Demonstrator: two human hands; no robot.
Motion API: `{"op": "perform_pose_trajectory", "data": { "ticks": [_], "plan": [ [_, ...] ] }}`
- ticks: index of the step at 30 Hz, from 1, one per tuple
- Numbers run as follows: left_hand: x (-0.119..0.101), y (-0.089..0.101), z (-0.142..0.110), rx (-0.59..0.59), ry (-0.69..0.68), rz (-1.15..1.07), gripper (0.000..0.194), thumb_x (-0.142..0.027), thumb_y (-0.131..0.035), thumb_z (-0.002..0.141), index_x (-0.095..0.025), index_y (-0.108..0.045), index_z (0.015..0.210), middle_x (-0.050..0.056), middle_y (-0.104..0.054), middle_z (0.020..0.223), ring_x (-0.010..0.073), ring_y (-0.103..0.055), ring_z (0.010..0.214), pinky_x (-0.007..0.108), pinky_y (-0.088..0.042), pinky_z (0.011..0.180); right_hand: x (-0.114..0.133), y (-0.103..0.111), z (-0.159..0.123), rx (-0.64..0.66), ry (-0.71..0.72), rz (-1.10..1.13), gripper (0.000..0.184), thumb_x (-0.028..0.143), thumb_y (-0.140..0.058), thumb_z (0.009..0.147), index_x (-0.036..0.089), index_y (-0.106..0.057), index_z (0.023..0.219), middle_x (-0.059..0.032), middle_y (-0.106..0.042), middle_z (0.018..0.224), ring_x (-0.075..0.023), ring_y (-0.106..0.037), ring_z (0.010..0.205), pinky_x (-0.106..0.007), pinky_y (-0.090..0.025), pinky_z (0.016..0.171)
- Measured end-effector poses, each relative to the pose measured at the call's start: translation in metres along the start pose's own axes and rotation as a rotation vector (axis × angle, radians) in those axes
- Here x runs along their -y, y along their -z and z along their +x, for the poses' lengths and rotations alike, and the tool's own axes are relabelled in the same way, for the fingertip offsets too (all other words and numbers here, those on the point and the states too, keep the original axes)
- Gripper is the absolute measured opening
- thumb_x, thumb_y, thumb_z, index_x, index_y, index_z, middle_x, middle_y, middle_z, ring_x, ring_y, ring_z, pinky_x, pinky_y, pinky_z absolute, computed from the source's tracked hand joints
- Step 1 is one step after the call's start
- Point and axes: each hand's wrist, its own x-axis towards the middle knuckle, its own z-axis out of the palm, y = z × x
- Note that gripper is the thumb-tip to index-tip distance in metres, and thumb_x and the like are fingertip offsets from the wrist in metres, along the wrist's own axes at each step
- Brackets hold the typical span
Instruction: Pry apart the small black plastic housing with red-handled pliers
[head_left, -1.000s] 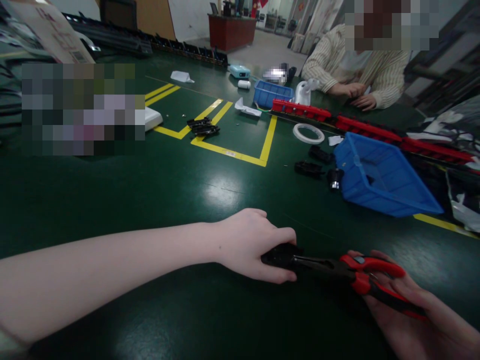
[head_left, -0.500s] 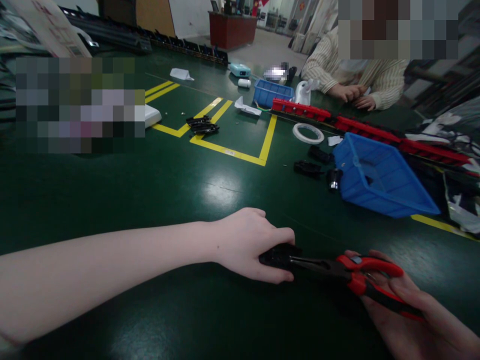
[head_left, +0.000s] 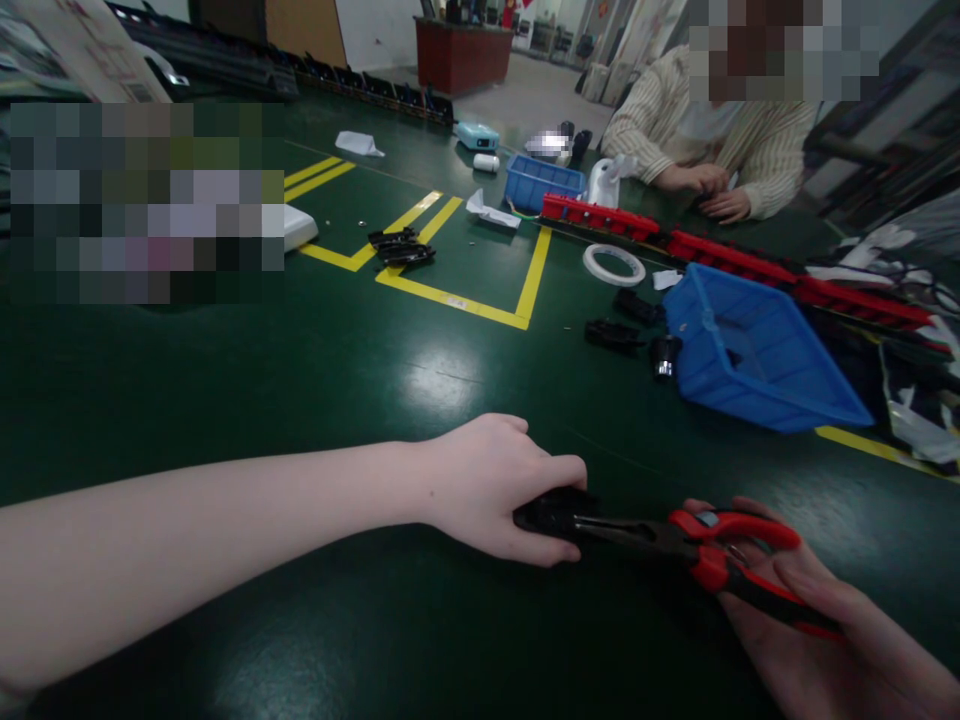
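Observation:
My left hand [head_left: 510, 490] grips a small black plastic part [head_left: 551, 513] between thumb and fingers, low over the green tabletop [head_left: 337, 620]. Long-nose pliers [head_left: 675, 540] with red and black handles lie in my right hand [head_left: 810, 610], its fingers curled around the grips. The tips of the pliers meet the black part at its right side; whether they clamp it or reach into it I cannot tell. Beyond the hands, several similar black parts [head_left: 615, 335] rest by a large blue bin [head_left: 772, 350].
A black cylinder with a shiny band [head_left: 664, 356] stands against the bin. Farther off are a roll of white tape [head_left: 613, 265], red rails [head_left: 735, 260], a smaller blue bin [head_left: 541, 183] and a pile of black pieces [head_left: 403, 247] on yellow floor-style tape. Across the table sits a person [head_left: 712, 150].
Both hands, the black part and the pliers keep nearly the same pose. The whole view has shifted slightly, and the hands of the person opposite have moved a little.

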Motion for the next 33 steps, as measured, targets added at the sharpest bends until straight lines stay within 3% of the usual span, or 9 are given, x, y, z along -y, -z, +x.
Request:
{"op": "perform_pose_trajectory", "data": {
  "ticks": [5,15,22,28,33],
  "plan": [
    [0.000,0.000,0.001,-0.002,-0.001,0.016,0.033,-0.046,-0.063,0.083,-0.018,-0.057,0.099,-0.005,-0.066,0.068,0.0117,-0.061,0.057,0.028,-0.040,0.066,-0.004,0.009,0.001,0.022,-0.076,-0.006,0.030,0.024,-0.072,0.062,0.026,-0.067,0.092,-0.0061,-0.073,0.099,-0.0325,-0.065,0.104,-0.051,-0.054,0.089],
    [-0.001,0.000,0.000,0.004,0.008,-0.010,0.032,-0.044,-0.064,0.083,-0.017,-0.057,0.099,-0.005,-0.067,0.069,0.0109,-0.061,0.057,0.027,-0.039,0.066,-0.005,0.015,0.004,0.016,-0.100,-0.015,0.032,0.024,-0.075,0.061,0.026,-0.068,0.092,-0.0062,-0.074,0.094,-0.0328,-0.066,0.101,-0.049,-0.057,0.085],
    [-0.001,0.000,0.000,0.016,0.012,-0.012,0.032,-0.044,-0.064,0.083,-0.017,-0.057,0.100,-0.005,-0.067,0.069,0.0114,-0.062,0.058,0.027,-0.038,0.066,-0.006,0.014,0.004,-0.081,-0.174,0.076,0.035,0.029,-0.083,0.054,0.028,-0.069,0.086,-0.0041,-0.074,0.091,-0.0301,-0.068,0.096,-0.040,-0.059,0.080],
    [-0.001,0.000,0.000,0.021,0.015,-0.003,0.033,-0.044,-0.065,0.083,-0.017,-0.057,0.100,-0.005,-0.067,0.069,0.0114,-0.062,0.058,0.028,-0.039,0.066,-0.008,0.015,0.005,-0.096,-0.157,0.072,0.034,0.038,-0.082,0.056,0.027,-0.070,0.086,-0.0065,-0.074,0.092,-0.0310,-0.068,0.095,-0.041,-0.059,0.079],
    [0.000,-0.001,0.000,0.002,0.001,0.009,0.034,-0.046,-0.064,0.083,-0.017,-0.057,0.099,-0.005,-0.066,0.067,0.0118,-0.061,0.057,0.028,-0.038,0.064,-0.009,0.018,0.005,-0.084,-0.136,0.052,0.037,0.035,-0.081,0.057,0.027,-0.070,0.091,-0.0061,-0.074,0.097,-0.0309,-0.067,0.098,-0.040,-0.058,0.080]
  ]
}}
